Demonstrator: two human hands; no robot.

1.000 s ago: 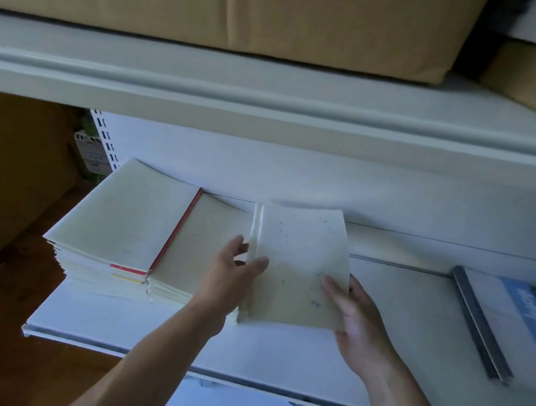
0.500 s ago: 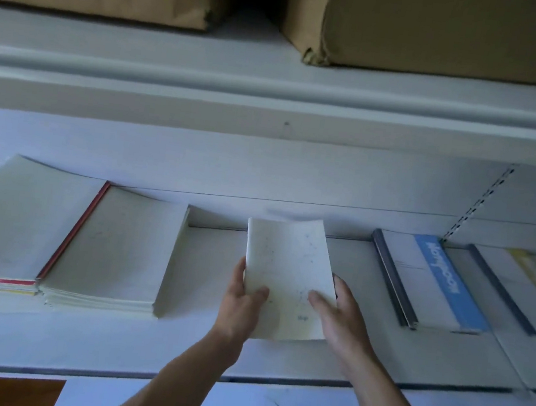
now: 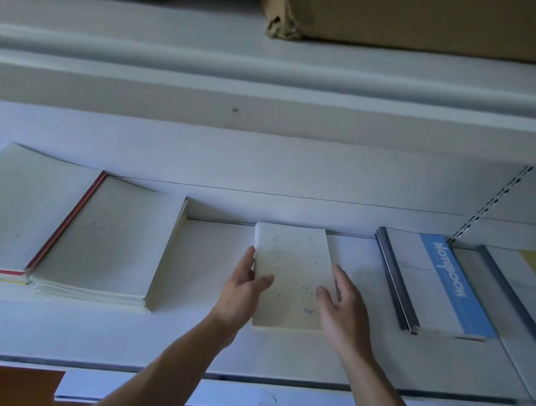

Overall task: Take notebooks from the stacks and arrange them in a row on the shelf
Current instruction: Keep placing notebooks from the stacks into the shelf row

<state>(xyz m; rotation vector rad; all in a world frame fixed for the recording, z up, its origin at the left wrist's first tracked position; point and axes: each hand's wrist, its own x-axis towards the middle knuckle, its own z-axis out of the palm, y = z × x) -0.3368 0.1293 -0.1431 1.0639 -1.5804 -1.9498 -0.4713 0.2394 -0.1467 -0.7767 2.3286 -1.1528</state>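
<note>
Notebook (image 3: pixel 290 273) flat on shelf (image 3: pixel 142 339), 3 o'clock of stacks (image 3: pixel 103 240). L hand (image 3: pixel 242 290), fingers straight, against its edge; R hand (image 3: pixel 344 310) loose, wide – likely squaring it for row

Left hand (image 3: pixel 242 289) and right hand (image 3: pixel 346 308) side by side, palms facing inward, fingers loosely straight.

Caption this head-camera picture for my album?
Left hand and right hand flank a speckled notebook lying on the shelf, between stacks and a blue-striped notebook.
</note>
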